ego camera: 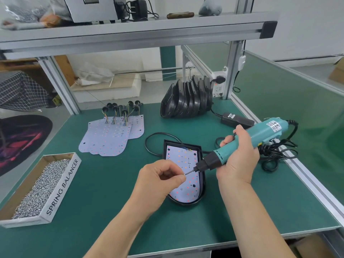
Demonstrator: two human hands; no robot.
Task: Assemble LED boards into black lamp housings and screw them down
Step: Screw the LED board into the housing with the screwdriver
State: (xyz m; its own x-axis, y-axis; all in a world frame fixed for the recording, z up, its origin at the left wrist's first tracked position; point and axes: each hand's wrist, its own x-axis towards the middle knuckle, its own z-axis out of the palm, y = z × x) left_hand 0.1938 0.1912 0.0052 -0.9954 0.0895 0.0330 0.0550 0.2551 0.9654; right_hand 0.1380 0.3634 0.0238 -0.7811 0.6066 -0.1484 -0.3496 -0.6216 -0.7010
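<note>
Two hands work above the LED board (186,191): left hand (160,181) pinches a screw (184,174) at the bit (190,171); right hand (240,157) wraps the teal screwdriver (268,129).

green bench (104,183) | screw box (63,185) | LED boards (111,136) | housing stack (186,99) | lone housing (165,148) | adapter (236,121)

A green-topped worktop (96,192) stands inside an aluminium frame, whose grey posts (59,86) carry a shelf (130,34) overhead. To the right, past a metal rail (316,189), a second green surface (297,101) runs away from the viewer. The wall (307,25) behind it is plain white and evenly lit. Past the left edge lies grey floor (55,118), with a dark oval rug (22,142) patterned in red and a checked cloth (18,90) above it. A white socket block (218,86) sits by the right post.
</note>
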